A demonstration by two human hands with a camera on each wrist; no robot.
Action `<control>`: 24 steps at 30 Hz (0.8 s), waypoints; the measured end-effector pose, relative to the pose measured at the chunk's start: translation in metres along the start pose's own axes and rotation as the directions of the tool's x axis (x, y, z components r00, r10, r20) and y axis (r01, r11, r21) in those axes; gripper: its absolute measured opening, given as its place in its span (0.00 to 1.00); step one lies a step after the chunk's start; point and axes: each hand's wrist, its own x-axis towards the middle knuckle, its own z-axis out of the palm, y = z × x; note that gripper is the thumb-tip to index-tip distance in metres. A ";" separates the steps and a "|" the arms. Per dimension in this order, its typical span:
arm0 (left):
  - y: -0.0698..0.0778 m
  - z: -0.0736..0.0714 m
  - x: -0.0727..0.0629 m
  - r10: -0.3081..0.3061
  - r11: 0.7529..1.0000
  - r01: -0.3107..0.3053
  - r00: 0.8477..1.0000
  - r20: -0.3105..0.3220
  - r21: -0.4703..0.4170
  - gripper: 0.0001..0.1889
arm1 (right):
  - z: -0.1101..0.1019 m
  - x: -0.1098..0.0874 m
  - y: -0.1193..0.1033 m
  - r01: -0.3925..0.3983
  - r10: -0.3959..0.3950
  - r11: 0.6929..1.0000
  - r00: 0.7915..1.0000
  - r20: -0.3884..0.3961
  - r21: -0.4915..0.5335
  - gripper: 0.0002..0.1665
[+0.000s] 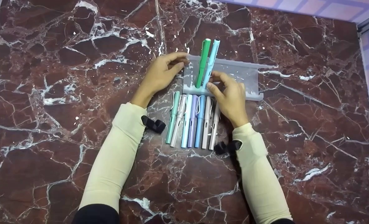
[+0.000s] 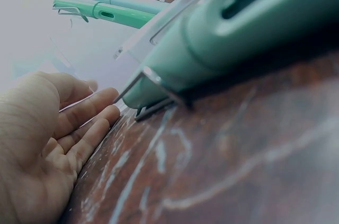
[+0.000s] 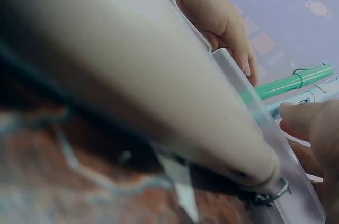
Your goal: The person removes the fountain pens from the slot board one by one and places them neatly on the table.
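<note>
A translucent plastic pen case [image 1: 234,76] lies on the table, with a green pen [image 1: 204,59] and a light blue pen [image 1: 212,59] slanting up out of it, side by side. Between thumb and fingers, my right hand [image 1: 229,93] pinches the lower part of the light blue pen. At the case's left end is my left hand [image 1: 164,73], its loosely extended fingers [image 2: 87,110] right at the edge. Several capped pens lie in a row in front of the case, among them a mint green pen [image 1: 172,118], a purple pen [image 1: 193,121] and a blue pen [image 1: 200,121].
The table [image 1: 63,161] has a dark red marbled top with white veins. Close before the right wrist camera, a pale grey-beige pen [image 3: 159,75] fills much of the view. Black straps [image 1: 154,124] circle both wrists. A patterned purple and pink surface [image 1: 327,9] borders the far right side.
</note>
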 end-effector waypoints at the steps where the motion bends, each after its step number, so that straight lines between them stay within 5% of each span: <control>1: 0.000 0.000 0.000 0.004 1.000 -0.004 1.000 -0.001 0.002 0.17 | 0.000 0.000 0.000 0.005 -0.005 1.000 1.000 0.002 -0.014 0.21; 24: 0.001 0.000 -0.002 -0.047 0.999 0.047 0.999 0.005 -0.002 0.18 | 0.001 -0.001 -0.001 0.000 0.003 0.998 0.999 0.052 -0.061 0.19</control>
